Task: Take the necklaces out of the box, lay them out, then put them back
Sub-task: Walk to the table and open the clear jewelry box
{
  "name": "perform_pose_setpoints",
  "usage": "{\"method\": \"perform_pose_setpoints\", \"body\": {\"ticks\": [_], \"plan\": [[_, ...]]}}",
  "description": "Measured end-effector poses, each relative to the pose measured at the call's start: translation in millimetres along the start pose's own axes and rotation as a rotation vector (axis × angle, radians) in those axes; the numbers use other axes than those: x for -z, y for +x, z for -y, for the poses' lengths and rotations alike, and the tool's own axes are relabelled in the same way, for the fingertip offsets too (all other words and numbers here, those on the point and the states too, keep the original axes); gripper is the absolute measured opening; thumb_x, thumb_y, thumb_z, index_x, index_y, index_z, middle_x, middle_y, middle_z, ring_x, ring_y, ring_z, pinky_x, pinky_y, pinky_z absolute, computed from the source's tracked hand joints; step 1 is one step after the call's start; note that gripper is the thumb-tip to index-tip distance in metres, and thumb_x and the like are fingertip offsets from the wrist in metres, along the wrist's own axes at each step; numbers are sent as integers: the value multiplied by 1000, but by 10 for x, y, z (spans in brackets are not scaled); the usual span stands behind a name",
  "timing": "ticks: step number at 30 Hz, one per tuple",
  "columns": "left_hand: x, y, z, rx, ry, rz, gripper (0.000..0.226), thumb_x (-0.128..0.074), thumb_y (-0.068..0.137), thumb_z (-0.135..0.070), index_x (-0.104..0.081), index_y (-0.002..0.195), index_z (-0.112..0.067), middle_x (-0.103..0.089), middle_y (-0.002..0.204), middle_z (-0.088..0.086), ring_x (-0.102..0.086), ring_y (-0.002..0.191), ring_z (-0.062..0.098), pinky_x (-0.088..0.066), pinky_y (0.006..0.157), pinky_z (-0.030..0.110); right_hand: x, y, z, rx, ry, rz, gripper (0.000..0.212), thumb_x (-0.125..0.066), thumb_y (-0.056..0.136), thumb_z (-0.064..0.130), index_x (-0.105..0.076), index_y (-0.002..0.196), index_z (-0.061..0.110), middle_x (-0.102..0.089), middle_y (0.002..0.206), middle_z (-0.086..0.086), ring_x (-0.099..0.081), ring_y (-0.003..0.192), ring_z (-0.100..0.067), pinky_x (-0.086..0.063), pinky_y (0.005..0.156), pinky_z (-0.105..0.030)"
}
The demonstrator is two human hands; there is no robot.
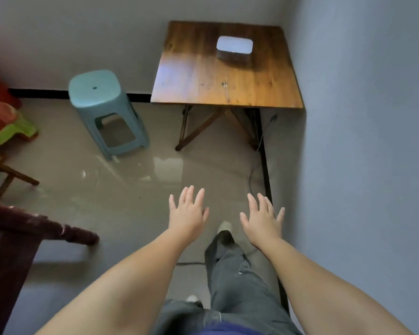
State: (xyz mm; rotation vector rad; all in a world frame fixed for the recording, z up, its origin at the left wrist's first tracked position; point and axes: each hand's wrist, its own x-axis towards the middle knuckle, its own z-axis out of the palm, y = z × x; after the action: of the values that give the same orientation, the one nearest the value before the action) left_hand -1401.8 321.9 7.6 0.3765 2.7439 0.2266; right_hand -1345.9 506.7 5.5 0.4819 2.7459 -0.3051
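A small grey box [234, 49] with its lid closed stands on the far part of a brown wooden folding table [194, 78] in the room's corner. A thin chain or thread [226, 79] seems to trail from the box's front across the tabletop. No necklaces are plainly visible. My left hand [188, 212] and my right hand [262, 220] are stretched out palm down over the floor, well short of the table, fingers spread and holding nothing.
A teal plastic stool [102, 110] stands left of the table. Stacked red and green stools [7, 124] and a wooden chair leg sit at the far left. A dark bench [34, 226] is at lower left. A wall runs along the right; cables lie on the floor.
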Motion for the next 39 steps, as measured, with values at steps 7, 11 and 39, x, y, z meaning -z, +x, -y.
{"method": "perform_pose_setpoints", "body": {"ticks": [7, 11, 39], "plan": [[665, 2158, -209, 78, -52, -56, 57, -26, 98, -42, -7, 148, -23, -7, 159, 7, 0, 146, 21, -1, 115, 52, 780, 2213, -10, 60, -12, -12, 57, -27, 98, 42, -7, 150, 26, -6, 159, -4, -2, 146, -21, 0, 113, -59], [1040, 2912, -375, 58, -62, -80, 57, -26, 98, -43, -7, 148, -25, -7, 159, 5, 0, 146, 20, 0, 115, 51, 1290, 3031, 19, 87, -48, -10, 57, -27, 99, 42, -8, 150, 25, -8, 159, -5, -3, 146, -22, 0, 113, -58], [2327, 8128, -428, 136, -1146, 100, 40, -28, 101, -37, -36, 137, -24, -49, 128, -15, -46, 114, -2, -33, 91, 18, 2311, 8046, 782, 383, -168, -134, 70, -59, 87, 43, -27, 147, 26, -23, 157, -9, -15, 145, -31, -7, 112, -60]]}}
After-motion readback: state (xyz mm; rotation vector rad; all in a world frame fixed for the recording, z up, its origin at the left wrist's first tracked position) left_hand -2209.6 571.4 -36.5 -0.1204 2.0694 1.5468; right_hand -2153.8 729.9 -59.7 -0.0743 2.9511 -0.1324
